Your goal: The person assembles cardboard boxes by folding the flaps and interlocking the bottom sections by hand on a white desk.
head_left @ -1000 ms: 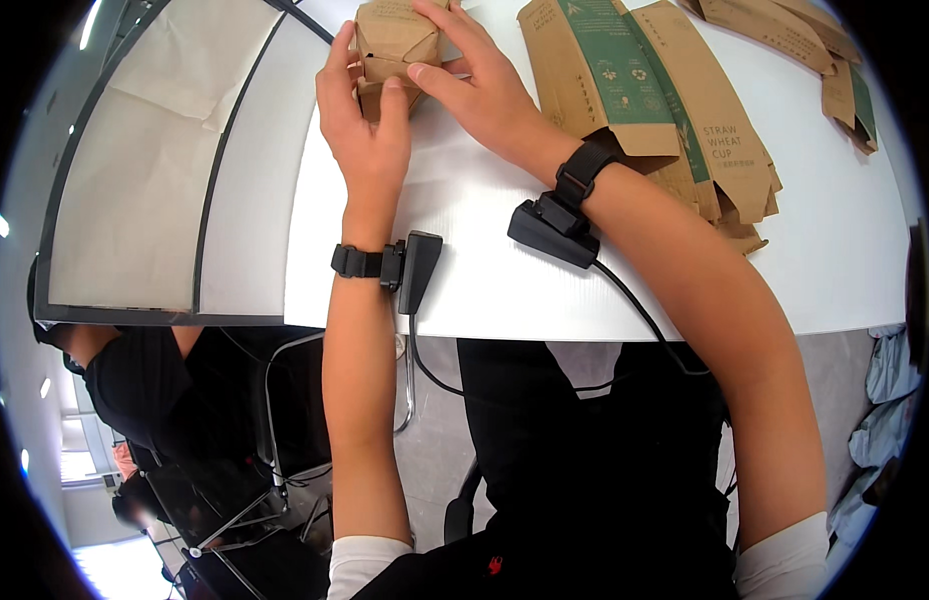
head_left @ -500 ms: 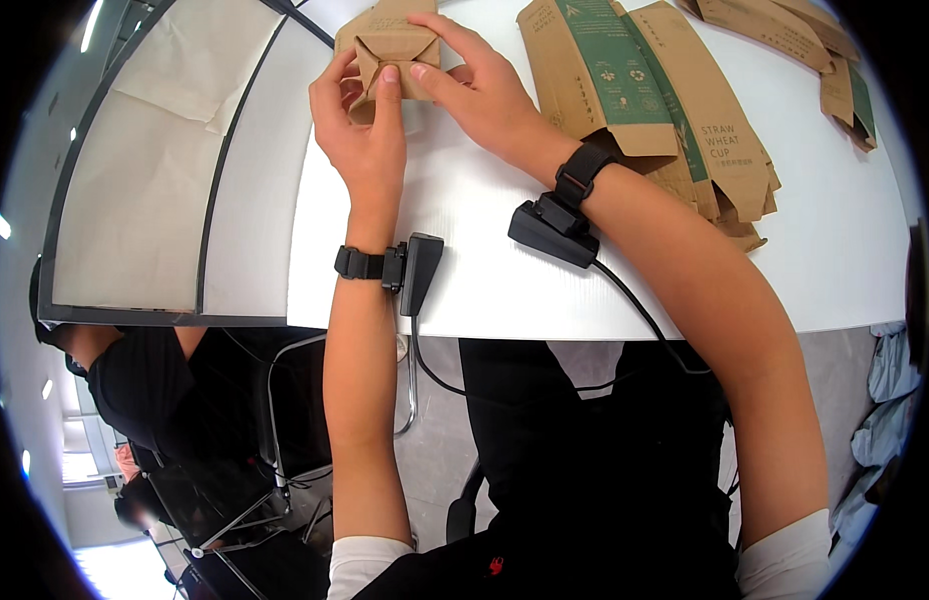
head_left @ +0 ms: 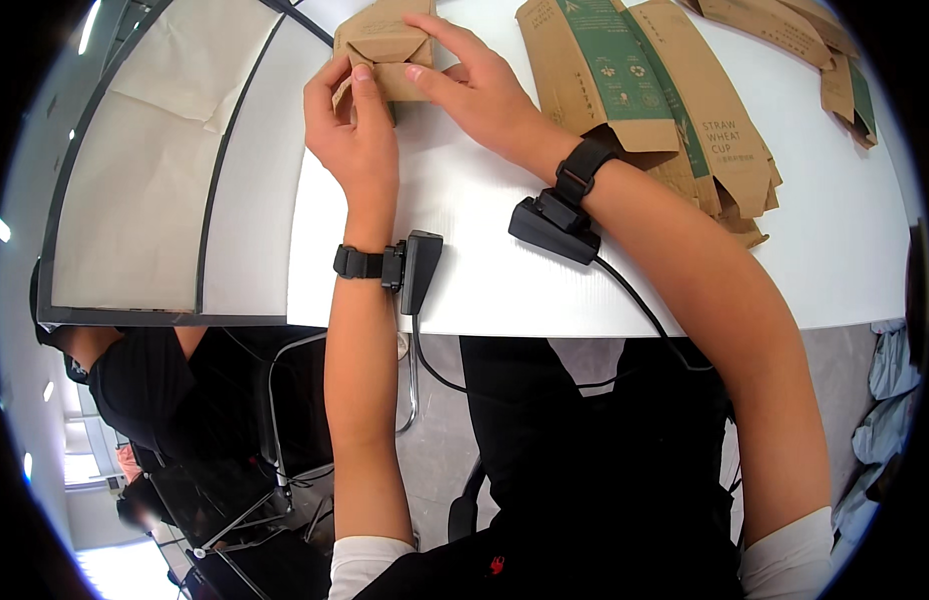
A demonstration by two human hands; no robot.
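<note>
Flap closure on the small brown carton [head_left: 383, 50] was the step in hand, as I judged it. The carton stood at the far edge of the white worktop [head_left: 465, 260], between both hands. My left hand [head_left: 353, 130] gripped its near-left side, thumb pressed on the folded end, fingers [head_left: 320, 90] clenched round the wall. My right hand [head_left: 475, 85] lay over the right side, fingers grasping the carton and the index tip resting on the flap beside the left thumb.

To do this well, I judged that the left hand should brace the body while the right pressed the flap flat along its crease, tucking the tab squarely so the board did not buckle.

The folded end faced me and slightly upward; the long axis appeared to run away from me, toward the frame's top, though the far end was cut off.

Flattened brown-and-green cartons [head_left: 635, 90] lay to the right, apart from the hands
</note>
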